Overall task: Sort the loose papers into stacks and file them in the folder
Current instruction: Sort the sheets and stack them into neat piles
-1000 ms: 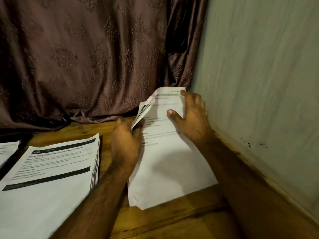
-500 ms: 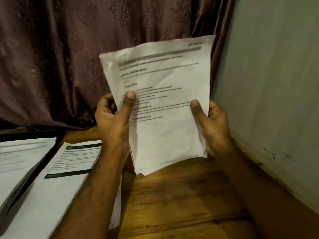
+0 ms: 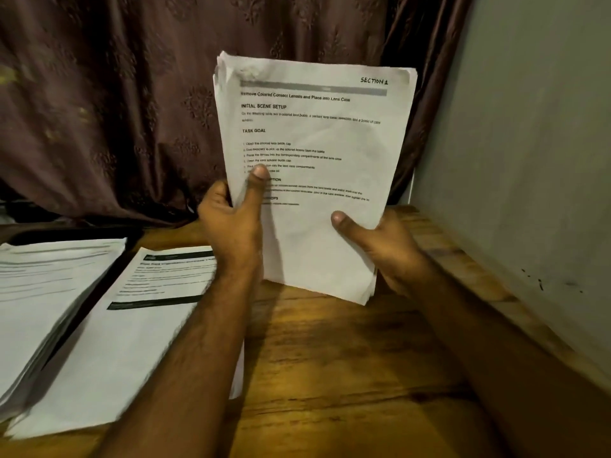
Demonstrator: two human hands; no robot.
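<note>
I hold a sheaf of printed papers upright in front of me, its lower edge just above the wooden table. The top sheet is marked "SECTION 1" in its upper right corner. My left hand grips the sheaf's left edge, thumb across the text. My right hand grips the lower right part, thumb on the front. A flat stack of papers with black header bars lies on the table at the left. Another thicker stack lies further left. No folder is recognisable.
A brown patterned curtain hangs behind the table. A grey wall runs along the table's right edge. Something dark lies under the far-left stack; I cannot tell what it is.
The sheaf lay on the table a second ago with both hands on it. Both hands have lifted it upright and squared it, and the view has shifted slightly right.
</note>
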